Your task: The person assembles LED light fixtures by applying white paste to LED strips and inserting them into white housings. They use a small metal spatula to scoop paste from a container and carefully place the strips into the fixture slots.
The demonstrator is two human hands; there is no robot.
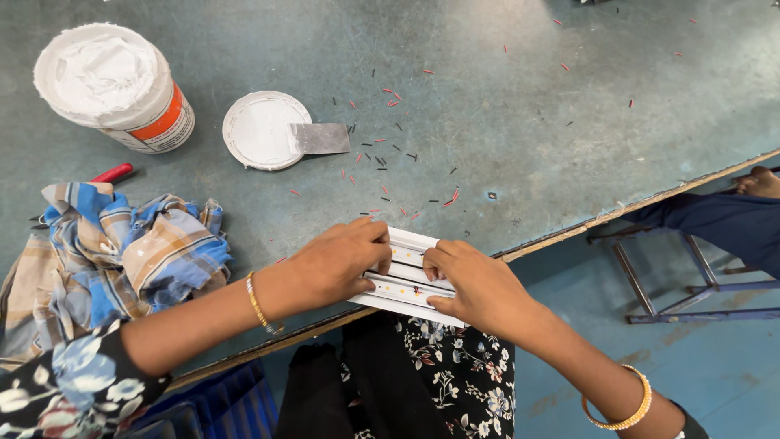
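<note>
Left hand (337, 264) and right hand (475, 284) both grip white LED strip channels (404, 280) at the table (504, 122) edge.

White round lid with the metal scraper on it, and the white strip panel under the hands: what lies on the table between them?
Head view: only scattered red and black wire offcuts on the grey-green table between the lid and panel.

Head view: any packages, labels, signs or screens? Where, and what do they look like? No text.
Tub: far left of the table, round white container full of white paste, smeared rim.
Label: wraps the tub's side, white with an orange band.
Lid: right of the tub, round, white, lying flat, a metal scraper resting on it.
No signs or screens in view.
</note>
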